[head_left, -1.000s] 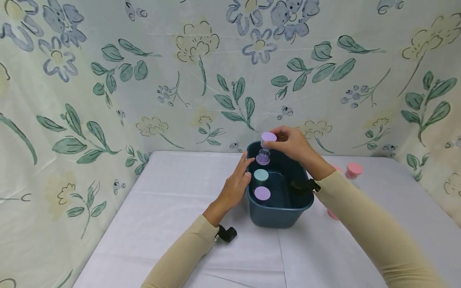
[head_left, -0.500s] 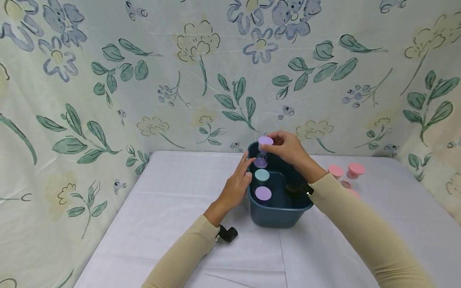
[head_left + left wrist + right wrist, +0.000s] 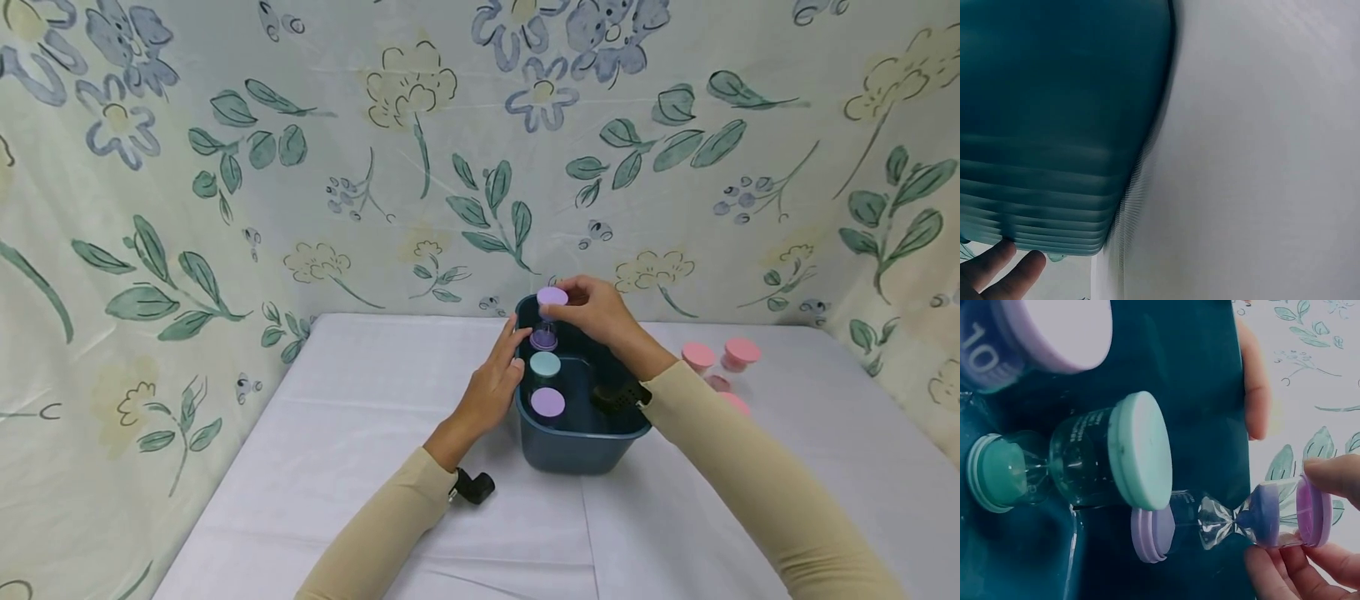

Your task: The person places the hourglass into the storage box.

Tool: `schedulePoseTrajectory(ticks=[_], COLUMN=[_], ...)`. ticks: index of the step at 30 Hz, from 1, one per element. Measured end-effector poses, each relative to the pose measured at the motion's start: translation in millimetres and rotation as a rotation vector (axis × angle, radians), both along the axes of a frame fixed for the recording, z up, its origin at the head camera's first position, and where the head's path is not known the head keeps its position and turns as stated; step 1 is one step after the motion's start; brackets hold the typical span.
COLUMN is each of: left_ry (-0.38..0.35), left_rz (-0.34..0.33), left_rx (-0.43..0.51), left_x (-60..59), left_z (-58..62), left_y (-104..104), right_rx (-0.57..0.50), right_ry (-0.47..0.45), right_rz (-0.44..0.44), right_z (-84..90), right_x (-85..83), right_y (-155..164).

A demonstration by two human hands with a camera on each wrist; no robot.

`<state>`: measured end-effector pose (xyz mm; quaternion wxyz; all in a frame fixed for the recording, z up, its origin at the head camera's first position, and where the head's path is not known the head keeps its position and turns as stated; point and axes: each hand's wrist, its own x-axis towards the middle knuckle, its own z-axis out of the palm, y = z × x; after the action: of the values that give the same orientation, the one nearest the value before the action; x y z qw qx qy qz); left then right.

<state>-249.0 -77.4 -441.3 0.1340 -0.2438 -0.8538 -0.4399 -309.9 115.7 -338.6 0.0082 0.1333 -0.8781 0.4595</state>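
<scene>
White tabletop carried the steadied bin; the purple hourglass, pinched by the right hand, was best lowered upright beside the teal hourglass, the left hand flat, fingers straight.

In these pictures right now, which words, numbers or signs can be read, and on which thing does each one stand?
"10" on the side of the purple cap of the near purple sand timer.
Faint white print on the glass of the green sand timer: too small and blurred to read.
Purple sand timer held by the right hand: no text visible.
Blue bin: no text visible.
</scene>
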Motion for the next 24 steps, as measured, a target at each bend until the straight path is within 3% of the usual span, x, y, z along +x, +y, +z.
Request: schedulePoseTrajectory(ticks=[24], left_ry=[0.005], left_rz=[-0.007], left_rx=[0.004], left_x=[2.6], left_z=[1.3], left_y=[-0.6], right_rx=[0.085], right_ry=[-0.07], right_rz=[0.041], right_z=[-7.5], right_x=[-4.5], right_y=[-4.0])
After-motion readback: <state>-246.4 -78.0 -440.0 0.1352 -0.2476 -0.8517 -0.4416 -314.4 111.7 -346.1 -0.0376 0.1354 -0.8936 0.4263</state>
